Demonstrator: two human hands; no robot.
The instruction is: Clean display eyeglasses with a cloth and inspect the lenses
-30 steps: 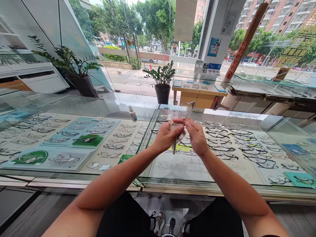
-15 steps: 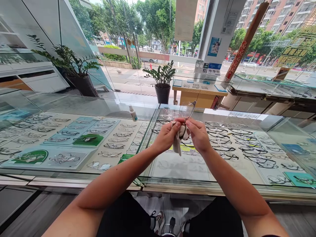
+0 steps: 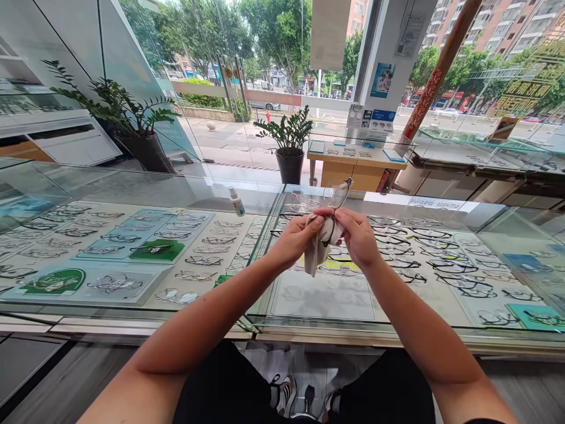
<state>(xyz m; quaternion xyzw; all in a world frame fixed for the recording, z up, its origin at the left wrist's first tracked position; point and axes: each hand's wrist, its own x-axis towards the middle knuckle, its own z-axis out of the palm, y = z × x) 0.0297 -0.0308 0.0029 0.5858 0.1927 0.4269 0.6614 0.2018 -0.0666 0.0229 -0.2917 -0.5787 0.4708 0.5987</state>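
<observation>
Above the glass counter, my two hands meet at a pair of eyeglasses (image 3: pixel 339 195) held on edge, one lens pointing up and away. My left hand (image 3: pixel 302 237) is closed on a pale cleaning cloth (image 3: pixel 316 257), which hangs below its fingers and wraps around the nearer lens. My right hand (image 3: pixel 359 235) pinches the frame near its middle, with the thumb and fingers close together. The cloth and fingers hide most of the lower lens. A small white spray bottle (image 3: pixel 236 203) stands on the counter top to the left of my hands.
Rows of eyeglasses (image 3: pixel 212 241) lie inside the glass display counter (image 3: pixel 260 277) under my arms. Potted plants (image 3: pixel 290 162) stand beyond it, before the shop window. A wooden display table (image 3: pixel 342 176) is at the back. My legs and a stool part show below the counter edge.
The cloth has shifted and now hangs wider and slightly further left below my left hand. The eyeglasses have turned slightly. Both hands stay close together.
</observation>
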